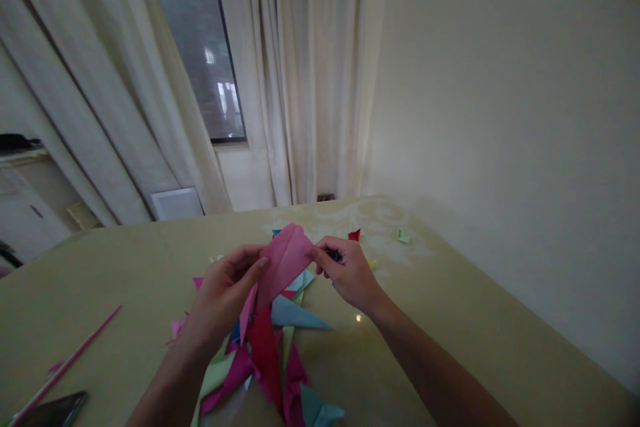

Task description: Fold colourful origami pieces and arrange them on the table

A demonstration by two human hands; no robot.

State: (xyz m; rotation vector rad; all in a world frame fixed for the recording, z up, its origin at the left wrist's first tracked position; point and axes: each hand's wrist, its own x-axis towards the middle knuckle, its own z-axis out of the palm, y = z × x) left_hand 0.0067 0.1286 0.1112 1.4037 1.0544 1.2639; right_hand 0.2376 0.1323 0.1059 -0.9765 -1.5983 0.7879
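Note:
A piece of folded pink paper (286,260) is held up between both hands above the table. My left hand (233,287) is closed on its left edge, thumb on the near face. My right hand (347,270) pinches the right corner between thumb and fingers. A small dark thing (333,255) shows at the right palm; its kind I cannot make out. Below the hands lies a pile of folded paper pieces, among them a red one (265,353), a light blue one (297,315), a magenta one (296,373) and a pale green one (217,373).
Small red (355,235) and pale green (403,235) paper pieces lie farther back on the table (480,347). At the left are a pink stick (75,357) and a dark phone (55,410). A wall (510,113) borders the right side; curtains (320,80) hang behind.

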